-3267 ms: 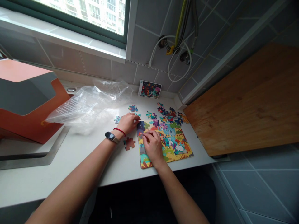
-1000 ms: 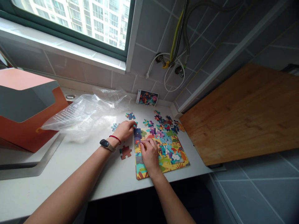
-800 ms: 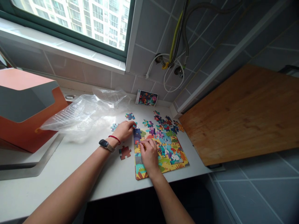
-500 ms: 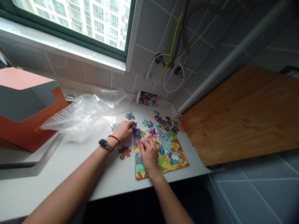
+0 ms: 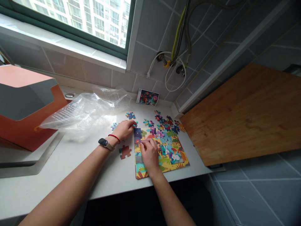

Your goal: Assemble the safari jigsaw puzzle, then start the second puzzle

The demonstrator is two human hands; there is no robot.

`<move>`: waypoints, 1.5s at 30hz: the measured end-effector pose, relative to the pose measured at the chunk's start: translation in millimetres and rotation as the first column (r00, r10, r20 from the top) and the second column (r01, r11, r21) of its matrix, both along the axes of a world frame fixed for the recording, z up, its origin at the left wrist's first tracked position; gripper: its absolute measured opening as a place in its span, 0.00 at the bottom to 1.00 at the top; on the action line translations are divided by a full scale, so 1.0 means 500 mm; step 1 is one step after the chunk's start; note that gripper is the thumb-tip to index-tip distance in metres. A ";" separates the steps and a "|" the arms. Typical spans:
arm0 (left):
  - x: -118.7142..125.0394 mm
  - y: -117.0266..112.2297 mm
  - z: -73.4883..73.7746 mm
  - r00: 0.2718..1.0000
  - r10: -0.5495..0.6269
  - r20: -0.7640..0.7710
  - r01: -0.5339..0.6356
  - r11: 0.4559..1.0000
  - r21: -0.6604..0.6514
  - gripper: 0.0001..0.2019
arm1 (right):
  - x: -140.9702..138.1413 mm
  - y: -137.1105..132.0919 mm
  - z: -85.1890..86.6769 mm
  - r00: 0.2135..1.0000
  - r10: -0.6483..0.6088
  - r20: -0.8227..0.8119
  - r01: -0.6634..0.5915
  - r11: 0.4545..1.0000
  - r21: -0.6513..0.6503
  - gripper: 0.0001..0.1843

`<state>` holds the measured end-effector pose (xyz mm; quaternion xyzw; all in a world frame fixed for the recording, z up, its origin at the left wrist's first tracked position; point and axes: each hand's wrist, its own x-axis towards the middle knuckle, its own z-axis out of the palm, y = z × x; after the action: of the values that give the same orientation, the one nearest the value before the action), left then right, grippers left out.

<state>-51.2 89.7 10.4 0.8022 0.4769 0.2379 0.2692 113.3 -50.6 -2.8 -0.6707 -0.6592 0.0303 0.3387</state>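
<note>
A colourful jigsaw puzzle board (image 5: 175, 155) lies near the front edge of the white counter (image 5: 70, 169). My right hand (image 5: 149, 153) rests on its left part, fingers curled and pinched on a small puzzle piece at the board's upper left. My left hand (image 5: 124, 128), with a watch and red string at the wrist, is curled at the board's top left corner, fingertips pressed on a dark blue piece (image 5: 137, 133). A loose red piece (image 5: 124, 152) lies just left of the board.
Several loose pieces (image 5: 164, 122) lie behind the board, two more (image 5: 130, 115) further left. A crumpled clear plastic bag (image 5: 87, 110), an orange box (image 5: 25, 110), a small picture card (image 5: 147, 97) against the tiled wall, and a wooden board (image 5: 246, 116) at right.
Both hands have stayed at the puzzle's upper left corner with only small finger movements. The view has shifted slightly.
</note>
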 end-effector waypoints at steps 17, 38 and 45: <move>0.000 0.001 -0.001 1.000 0.003 0.004 -0.003 1.000 -0.001 0.20 | -0.001 -0.001 0.001 1.000 0.007 -0.006 -0.007 1.000 0.010 0.08; 0.001 -0.003 0.007 1.000 -0.004 -0.021 0.004 1.000 0.003 0.19 | -0.002 -0.003 0.004 1.000 0.017 -0.025 -0.017 1.000 -0.016 0.08; 0.002 -0.002 0.004 1.000 -0.001 -0.029 0.001 1.000 -0.004 0.19 | -0.002 -0.001 0.003 1.000 0.013 -0.027 -0.012 1.000 0.006 0.09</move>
<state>-50.4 88.7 12.5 0.8054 0.4808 0.2251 0.2637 112.1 -51.1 -1.5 -0.6652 -0.6587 0.0397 0.3493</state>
